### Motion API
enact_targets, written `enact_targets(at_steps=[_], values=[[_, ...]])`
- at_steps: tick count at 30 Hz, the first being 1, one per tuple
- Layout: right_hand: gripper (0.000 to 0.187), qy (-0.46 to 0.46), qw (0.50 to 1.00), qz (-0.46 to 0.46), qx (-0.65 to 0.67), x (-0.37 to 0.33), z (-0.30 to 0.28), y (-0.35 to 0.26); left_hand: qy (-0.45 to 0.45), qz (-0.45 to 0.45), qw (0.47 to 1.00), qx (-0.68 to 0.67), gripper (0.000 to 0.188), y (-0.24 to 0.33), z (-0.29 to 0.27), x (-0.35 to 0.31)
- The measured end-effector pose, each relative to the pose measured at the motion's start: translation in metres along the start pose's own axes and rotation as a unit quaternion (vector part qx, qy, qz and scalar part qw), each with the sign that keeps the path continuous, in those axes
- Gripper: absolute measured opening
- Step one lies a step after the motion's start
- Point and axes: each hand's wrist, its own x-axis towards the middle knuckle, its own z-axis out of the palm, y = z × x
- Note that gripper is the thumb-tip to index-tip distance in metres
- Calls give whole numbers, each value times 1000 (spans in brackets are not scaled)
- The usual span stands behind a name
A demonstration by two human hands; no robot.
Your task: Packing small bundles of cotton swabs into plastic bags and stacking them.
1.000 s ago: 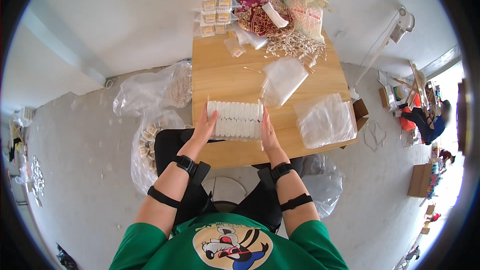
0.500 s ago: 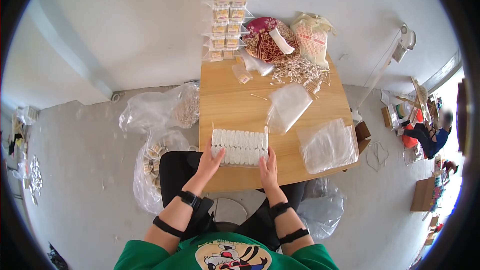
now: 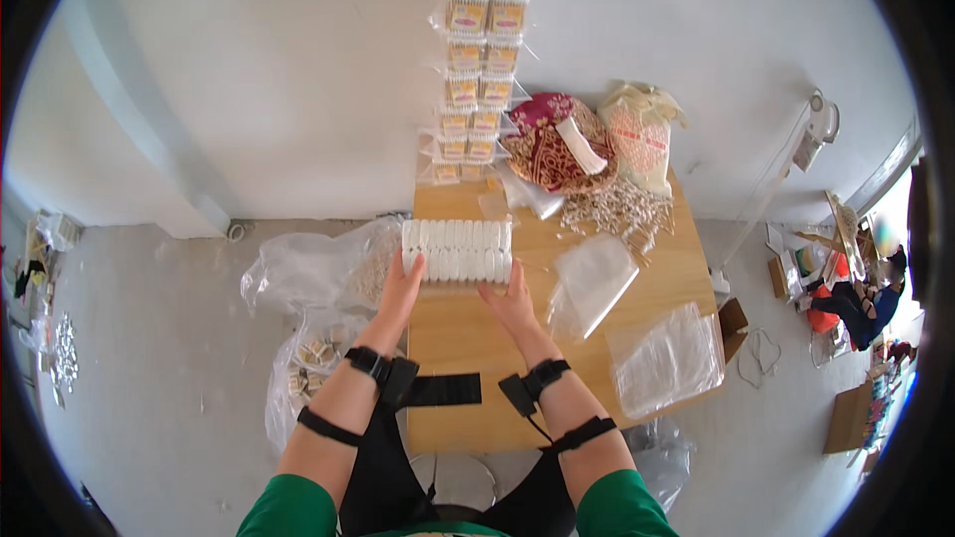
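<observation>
- Over the left part of the wooden table (image 3: pixel 463 353), a white bundle (image 3: pixel 457 251) of two rows of narrow pieces spans the person's hands, its left end overlapping the table's nine-o'clock edge from where I look.
- The left hand (image 3: pixel 400 292) grips that end, thumb across the near face; the right hand (image 3: pixel 516 308) is spread at the bundle's five-o'clock corner, and I cannot tell whether it bears weight.
- A lopsided hold looks like the main risk: with too little support on the right, the bundle could sag or its rows slide apart.
- A black strap (image 3: pixel 445 391) juts from the left wrist toward three o'clock and might snag.
- At twelve o'clock from the bundle, a tall column of small packs (image 3: pixel 464 91) rises by the wall; a bump could topple it.
- Around two o'clock crowd a red patterned cloth (image 3: pixel 542 155), a cream sack (image 3: pixel 640 144) and loose swabs (image 3: pixel 619 211).
- Toward four o'clock, clear bags (image 3: pixel 597 283) and a flat plastic stack (image 3: pixel 668 363) take up table room.
</observation>
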Motion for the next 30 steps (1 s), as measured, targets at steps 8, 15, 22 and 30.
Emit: enact_targets(at_steps=[8, 15, 22, 30], values=[[76, -39, 996, 47, -64, 112, -2, -5, 13, 62, 980, 186, 72, -29, 8, 120], [69, 122, 966, -81, -213, 57, 15, -5, 34, 82, 978, 188, 68, -32, -21, 98], [49, -39, 959, -157, -231, -57, 29, -13, 136, -219, 960, 111, 41, -115, -236, -43], [33, -40, 883, -213, -417, -63, 36, -21, 83, -492, 817, 288, 29, -334, -345, -260]])
